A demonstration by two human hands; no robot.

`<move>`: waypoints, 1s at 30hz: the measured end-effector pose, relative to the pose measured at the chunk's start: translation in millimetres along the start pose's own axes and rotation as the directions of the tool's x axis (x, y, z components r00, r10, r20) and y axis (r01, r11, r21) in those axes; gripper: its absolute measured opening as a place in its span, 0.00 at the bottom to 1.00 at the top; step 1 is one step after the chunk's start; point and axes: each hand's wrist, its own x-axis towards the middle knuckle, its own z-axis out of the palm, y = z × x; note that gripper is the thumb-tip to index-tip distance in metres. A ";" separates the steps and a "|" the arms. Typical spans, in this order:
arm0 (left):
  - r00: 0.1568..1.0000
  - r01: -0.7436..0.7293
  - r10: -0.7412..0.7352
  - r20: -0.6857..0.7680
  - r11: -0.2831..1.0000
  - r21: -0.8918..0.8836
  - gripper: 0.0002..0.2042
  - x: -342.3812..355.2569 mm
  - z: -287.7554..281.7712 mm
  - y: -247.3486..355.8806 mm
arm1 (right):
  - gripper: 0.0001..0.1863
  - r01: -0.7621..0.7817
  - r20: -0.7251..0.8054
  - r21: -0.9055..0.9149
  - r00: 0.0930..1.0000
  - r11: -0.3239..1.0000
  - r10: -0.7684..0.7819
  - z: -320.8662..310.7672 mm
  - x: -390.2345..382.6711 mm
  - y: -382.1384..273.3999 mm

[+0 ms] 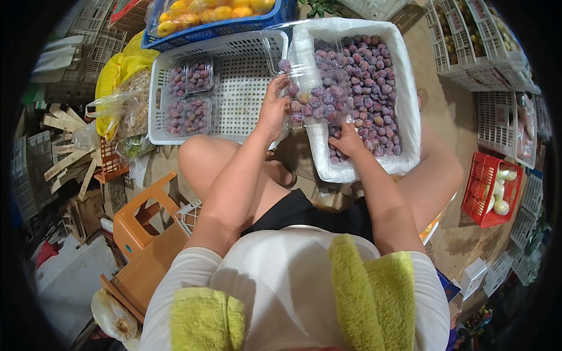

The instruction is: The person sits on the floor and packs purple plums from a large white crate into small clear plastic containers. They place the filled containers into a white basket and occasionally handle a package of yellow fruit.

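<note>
Plums (363, 88) fill the white lined crate (410, 105) ahead of my knees, small, round, purple with a dusty bloom. I judge them light singly, firm but easily bruised, best scooped loosely rather than squeezed. My left hand (273, 111) has its grip closed around the edge of a clear plastic clamshell box (307, 96), partly filled and held over the crate's left rim; it looks thin and flexible, so I would hold it by the wall near a corner. My right hand (346, 140) rests among the fruit, fingers curled, apparently gathering some, though I cannot tell how many.
</note>
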 end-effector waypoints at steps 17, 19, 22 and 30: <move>0.993 0.087 -0.085 -0.077 0.996 0.015 0.30 -4.7 12.3 6.9 | 0.07 -0.220 0.113 0.641 0.975 0.735 0.193 -63.3 -18.4 -0.1; 0.996 0.086 -0.085 -0.038 0.996 0.037 0.29 -1.1 6.5 2.3 | 0.06 -0.164 0.023 0.770 0.973 0.617 0.229 -99.1 -37.0 -27.9; 0.996 0.086 -0.085 -0.014 0.995 0.057 0.26 2.1 1.8 -3.4 | 0.08 -0.002 -0.066 0.830 0.993 0.558 0.101 -124.0 -50.0 -57.5; 0.987 0.124 -0.123 -0.105 0.992 0.006 0.31 2.1 9.2 -0.6 | 0.24 0.442 -0.255 -0.181 0.841 0.878 -0.477 -100.0 11.5 -173.1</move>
